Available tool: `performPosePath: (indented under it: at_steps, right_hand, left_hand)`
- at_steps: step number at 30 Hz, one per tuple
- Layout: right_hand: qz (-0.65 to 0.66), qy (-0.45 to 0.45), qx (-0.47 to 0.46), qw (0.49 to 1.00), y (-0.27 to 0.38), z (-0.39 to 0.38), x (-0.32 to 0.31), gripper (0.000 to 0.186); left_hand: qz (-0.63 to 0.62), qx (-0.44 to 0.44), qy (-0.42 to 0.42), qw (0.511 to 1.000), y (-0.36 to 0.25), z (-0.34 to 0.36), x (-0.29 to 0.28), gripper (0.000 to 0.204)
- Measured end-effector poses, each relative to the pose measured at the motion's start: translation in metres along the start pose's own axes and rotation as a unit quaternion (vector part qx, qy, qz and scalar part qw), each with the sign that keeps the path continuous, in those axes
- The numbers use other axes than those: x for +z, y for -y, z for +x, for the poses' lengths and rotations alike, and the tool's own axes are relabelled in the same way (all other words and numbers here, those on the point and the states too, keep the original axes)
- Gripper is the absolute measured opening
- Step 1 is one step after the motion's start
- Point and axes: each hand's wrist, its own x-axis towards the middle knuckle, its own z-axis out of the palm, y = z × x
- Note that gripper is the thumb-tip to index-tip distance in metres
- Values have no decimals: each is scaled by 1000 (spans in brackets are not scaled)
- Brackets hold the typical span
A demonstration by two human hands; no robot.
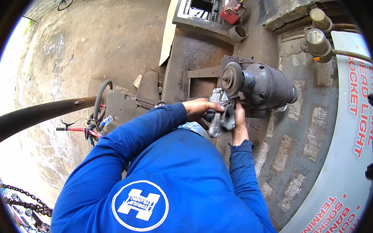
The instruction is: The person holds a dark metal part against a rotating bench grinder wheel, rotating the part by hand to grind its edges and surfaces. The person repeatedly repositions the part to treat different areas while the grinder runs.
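A grey cast metal part [228, 118] with a rounded, clamp-like end is held between both my hands, just in front of my body. My left hand [198, 108] grips it from the left, thumb on top. On its right side my right hand [239, 124] is wrapped round it, with some fingers hidden. The part's far end is up against or very close to the round wheel [232, 78] of a bench grinder; contact cannot be made out. The grinder's dark motor body [270, 85] lies to the right of the wheel.
A metal frame [197, 72] supports the grinder. Beyond it are a red container [233, 12] and a small pot [237, 33]. A dark pole [43, 115] and a red bicycle [92, 132] stand left. A printed panel [335, 166] and a block wall [294, 143] bound the right.
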Motion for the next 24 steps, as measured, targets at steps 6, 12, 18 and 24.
performPosePath:
  at_steps: [6,12,18,24]
  right_hand:
    - [-492,-190,-92,845,10,-17,21,77]
    - [-483,-193,-154,840,2,-58,48,63]
    - [-635,-227,-170,719,14,-89,79,77]
    - [-688,-286,-174,643,33,-83,102,73]
  left_hand:
    - [-101,35,-60,992,35,23,-12,48]
    - [-100,39,-55,993,46,24,-19,53]
    - [-173,7,42,984,59,31,-31,56]
    - [-172,28,-78,982,50,48,-13,61]
